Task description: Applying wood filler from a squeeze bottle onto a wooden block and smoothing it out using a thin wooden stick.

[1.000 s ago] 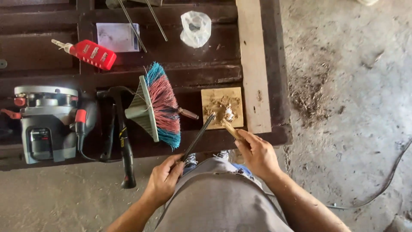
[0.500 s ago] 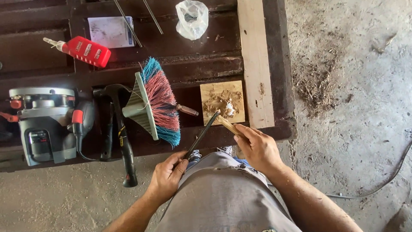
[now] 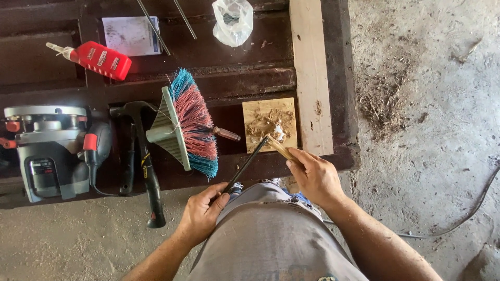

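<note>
1. The dark rod [image 3: 245, 167] is held closed in the left hand [image 3: 204, 212]; its tip meets the small wooden stick [image 3: 278, 147] pinched by the right hand [image 3: 315, 176].
2. The stick is best kept steady, with light strokes made away from the fingers.
3. Both lie over the shavings-covered wooden block [image 3: 269, 123] on the desk [image 3: 234, 78], beside the brush [image 3: 187, 125].

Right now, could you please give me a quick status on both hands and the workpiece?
Left hand grips dark rod tool. Right hand holds small wood strip over square wood block. Tool tip meets strip. Brush head lies beside, not blocking.
</note>
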